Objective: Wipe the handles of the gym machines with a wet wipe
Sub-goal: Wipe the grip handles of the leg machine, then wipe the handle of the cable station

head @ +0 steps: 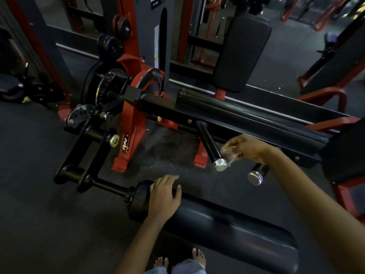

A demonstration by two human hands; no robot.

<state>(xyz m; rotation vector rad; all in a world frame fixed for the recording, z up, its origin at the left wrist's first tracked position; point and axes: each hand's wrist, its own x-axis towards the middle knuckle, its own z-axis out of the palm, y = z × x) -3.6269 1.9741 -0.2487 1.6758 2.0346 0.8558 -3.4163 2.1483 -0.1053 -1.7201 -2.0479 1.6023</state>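
Note:
A black handle (207,143) with a silver end cap sticks out from the red and black gym machine, at centre right. My right hand (246,148) pinches a crumpled wet wipe (229,153) just right of that handle, near its cap. A second handle (256,174) with a silver cap shows below my right wrist, partly hidden. My left hand (164,196) rests on the end of a black padded roller (213,218), fingers spread over it.
The machine's red frame (130,131) and black pivot arms (85,155) stand to the left. A long black pad (246,113) runs behind the handles, with an upright back pad (243,54) beyond. Dark rubber floor (49,224) lies at lower left. Bare feet (197,256) show at the bottom.

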